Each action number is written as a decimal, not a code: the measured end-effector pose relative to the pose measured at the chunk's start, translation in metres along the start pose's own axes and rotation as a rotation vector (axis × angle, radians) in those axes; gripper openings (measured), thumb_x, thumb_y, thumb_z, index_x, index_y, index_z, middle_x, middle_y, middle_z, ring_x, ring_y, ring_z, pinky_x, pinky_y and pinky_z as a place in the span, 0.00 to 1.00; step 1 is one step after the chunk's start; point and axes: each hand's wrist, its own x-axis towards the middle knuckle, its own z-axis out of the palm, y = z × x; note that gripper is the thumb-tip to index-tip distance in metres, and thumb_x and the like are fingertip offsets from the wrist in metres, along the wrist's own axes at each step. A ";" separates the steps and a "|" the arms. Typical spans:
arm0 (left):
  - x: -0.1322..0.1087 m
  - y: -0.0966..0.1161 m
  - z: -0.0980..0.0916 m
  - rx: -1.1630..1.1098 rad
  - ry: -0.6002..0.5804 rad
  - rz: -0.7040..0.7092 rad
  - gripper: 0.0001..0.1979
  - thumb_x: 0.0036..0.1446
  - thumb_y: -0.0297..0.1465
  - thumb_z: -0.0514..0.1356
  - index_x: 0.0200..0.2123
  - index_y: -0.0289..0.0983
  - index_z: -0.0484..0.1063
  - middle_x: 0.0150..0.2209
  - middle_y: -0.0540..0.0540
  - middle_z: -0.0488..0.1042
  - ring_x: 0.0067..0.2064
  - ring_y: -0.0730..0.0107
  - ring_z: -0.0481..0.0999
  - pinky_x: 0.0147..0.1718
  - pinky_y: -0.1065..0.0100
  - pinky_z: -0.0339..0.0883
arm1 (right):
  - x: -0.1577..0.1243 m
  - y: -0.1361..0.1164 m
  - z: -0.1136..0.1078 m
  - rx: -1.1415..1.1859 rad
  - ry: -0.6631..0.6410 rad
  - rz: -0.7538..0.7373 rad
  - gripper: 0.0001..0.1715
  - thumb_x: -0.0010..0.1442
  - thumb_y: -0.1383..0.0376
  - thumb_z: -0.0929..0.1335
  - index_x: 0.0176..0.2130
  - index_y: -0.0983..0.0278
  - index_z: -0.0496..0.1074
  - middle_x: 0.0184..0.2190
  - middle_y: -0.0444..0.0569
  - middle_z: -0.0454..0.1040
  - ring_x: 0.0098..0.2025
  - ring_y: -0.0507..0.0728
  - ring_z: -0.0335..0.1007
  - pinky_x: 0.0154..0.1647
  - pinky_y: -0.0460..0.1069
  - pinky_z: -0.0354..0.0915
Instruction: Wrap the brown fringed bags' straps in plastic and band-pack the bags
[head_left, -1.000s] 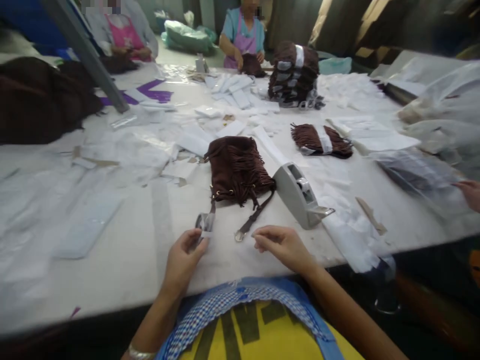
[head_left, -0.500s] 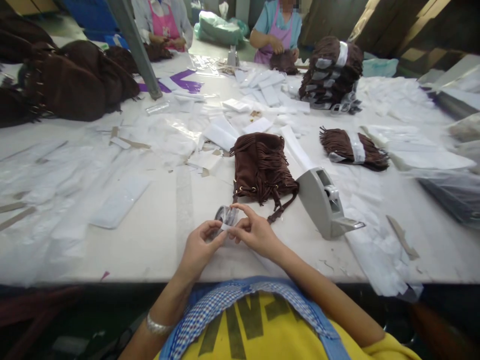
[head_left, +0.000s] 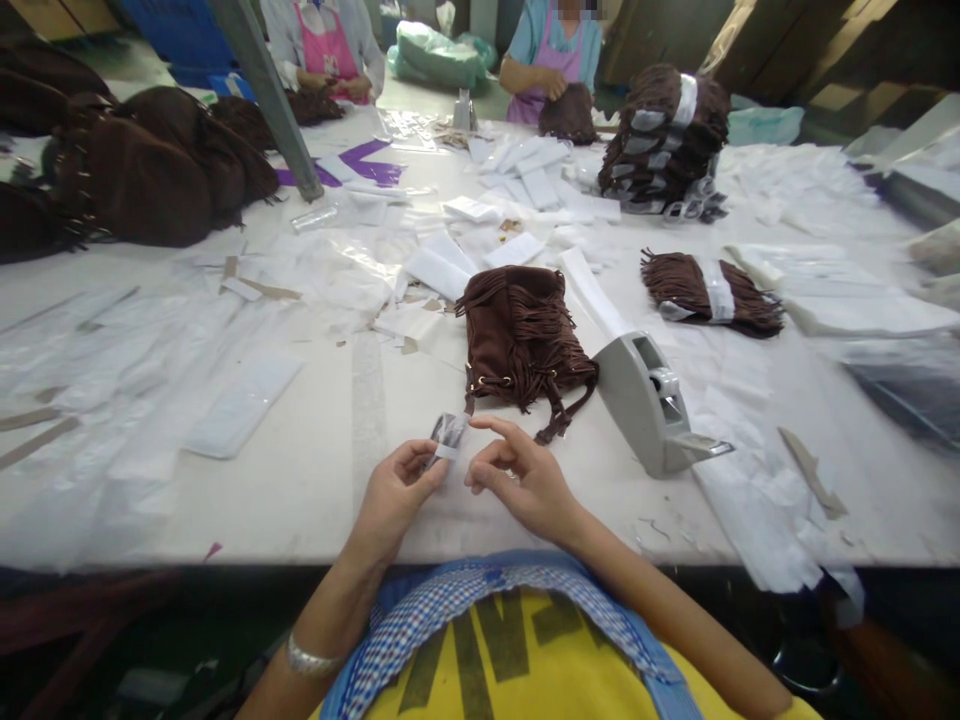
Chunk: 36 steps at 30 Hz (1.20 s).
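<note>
Between the thumb and fingers of my left hand [head_left: 396,492] is a small roundish bundle [head_left: 451,430], grey under something clear, with a white strip across its near side. What it is inside I cannot make out. My right hand [head_left: 529,482] is just right of it, apart from it, index finger stretched out and other fingers curled; nothing shows in it. A dark brown fringed bag [head_left: 499,340] lies just beyond both hands, its strap looping toward the right. Right of the bag stands a grey tape dispenser [head_left: 634,400].
Another fringed brown piece with a white band [head_left: 720,290] lies at the right, below a banded stack [head_left: 664,145]. Brown bags [head_left: 150,165] are heaped far left, beside a slanting metal post [head_left: 274,110]. Paper and plastic scraps [head_left: 442,265] spread across the table. Two people work opposite.
My right hand has come away from the small bundle and moved slightly right, its fingers now apart. My left hand still holds the bundle in nearly the same place.
</note>
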 end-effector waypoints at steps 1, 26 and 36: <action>0.000 -0.001 0.001 0.004 -0.006 0.008 0.18 0.50 0.39 0.68 0.41 0.36 0.73 0.40 0.45 0.79 0.43 0.63 0.77 0.44 0.67 0.67 | 0.002 0.000 0.002 -0.002 -0.010 -0.006 0.27 0.65 0.60 0.68 0.61 0.58 0.61 0.30 0.44 0.76 0.32 0.54 0.75 0.38 0.51 0.72; -0.006 -0.001 -0.006 0.151 -0.042 0.073 0.14 0.54 0.38 0.67 0.41 0.36 0.75 0.41 0.44 0.79 0.45 0.61 0.78 0.47 0.66 0.68 | 0.017 0.017 0.015 -0.117 -0.012 0.207 0.31 0.61 0.58 0.70 0.61 0.60 0.63 0.22 0.38 0.70 0.23 0.51 0.69 0.28 0.46 0.66; -0.005 -0.001 -0.007 0.160 -0.039 0.052 0.14 0.54 0.37 0.67 0.41 0.36 0.74 0.40 0.44 0.79 0.44 0.61 0.78 0.46 0.65 0.67 | 0.009 0.006 -0.001 -0.020 -0.131 0.176 0.37 0.62 0.64 0.68 0.66 0.58 0.54 0.33 0.45 0.80 0.29 0.52 0.75 0.35 0.49 0.71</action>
